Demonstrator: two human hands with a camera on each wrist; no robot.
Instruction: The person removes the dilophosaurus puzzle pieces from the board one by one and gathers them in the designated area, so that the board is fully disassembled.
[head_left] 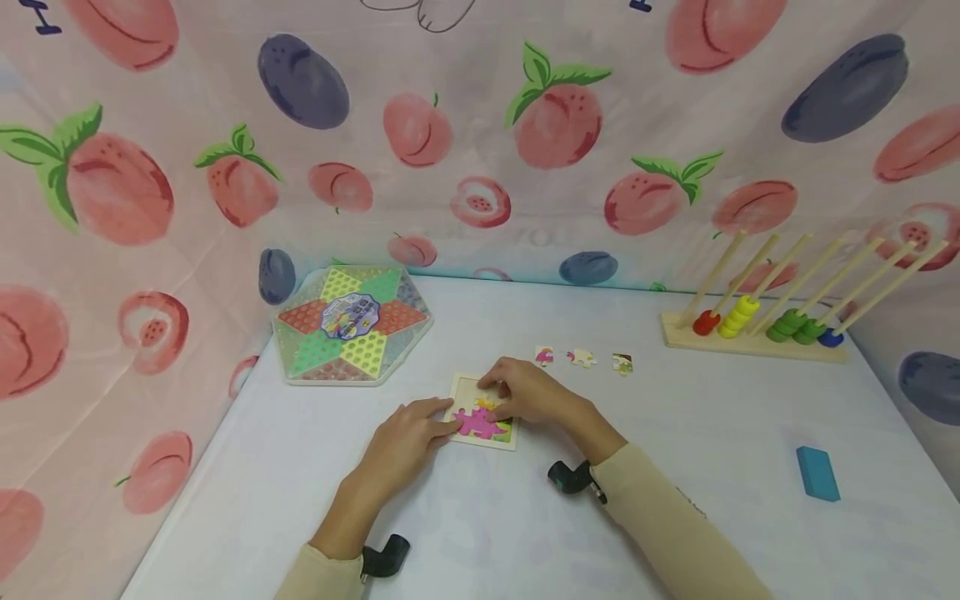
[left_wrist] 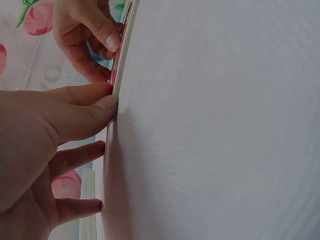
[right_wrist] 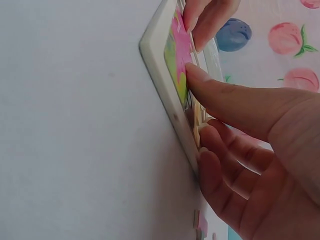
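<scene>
A small wooden jigsaw puzzle board (head_left: 467, 388) lies on the white table, partly filled with a pink dinosaur picture (head_left: 476, 423) over green. My left hand (head_left: 401, 442) is at its left side, with the index finger on the frame and the thumb tip at the picture's edge; its other fingers extend to the table in the left wrist view. My right hand (head_left: 528, 390) comes over the board from the right. Its thumb and curled fingers pinch a puzzle piece (right_wrist: 197, 125), mostly hidden, beside a yellow patch (head_left: 485, 402).
Three loose puzzle pieces (head_left: 581, 357) lie in a row behind the right hand. A hexagonal Chinese checkers board (head_left: 352, 325) is at the back left. At the right stand a wooden bead counter (head_left: 757, 340) and, nearer, a blue block (head_left: 817, 473). A fruit-print cloth (head_left: 480, 133) hangs behind.
</scene>
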